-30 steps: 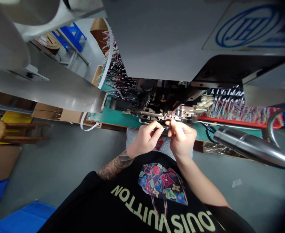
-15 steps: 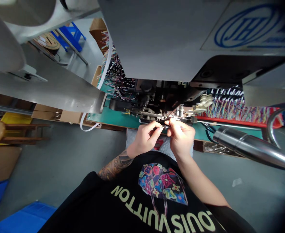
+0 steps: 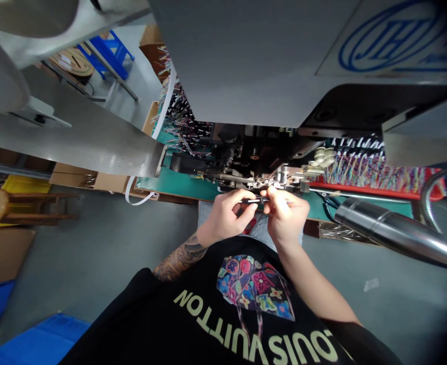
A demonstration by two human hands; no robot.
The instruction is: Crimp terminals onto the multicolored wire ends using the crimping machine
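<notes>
We are holding a small dark piece point(image 3: 254, 201) between both hands, just in front of the press point(image 3: 261, 175) and above the near edge of the green worktop point(image 3: 178, 183). Our left hand point(image 3: 225, 218) is pinching its left end between thumb and forefinger, and our right hand point(image 3: 284, 218) is closing its fingertips on the right end, so both hands are clamped on the same piece. It is looking like a short connector with a pale mark on it, though it is too small for us to tell more.

We are judging it to be very light and stiff in the body, and any thin wire trailing from it would be soft and easy to kink. A piece this small is likely slipping easily, so we are taking it by the hard body at both ends, with fingertips only, and keeping off any bare metal tip, which may bend.

Beside the press, bundles of coloured wires point(image 3: 375, 170) are lying on a red tray point(image 3: 360, 187) to our right, and more wires point(image 3: 181, 126) are fanning out behind to the left. A steel tube point(image 3: 390, 233) is slanting across on our right
</notes>
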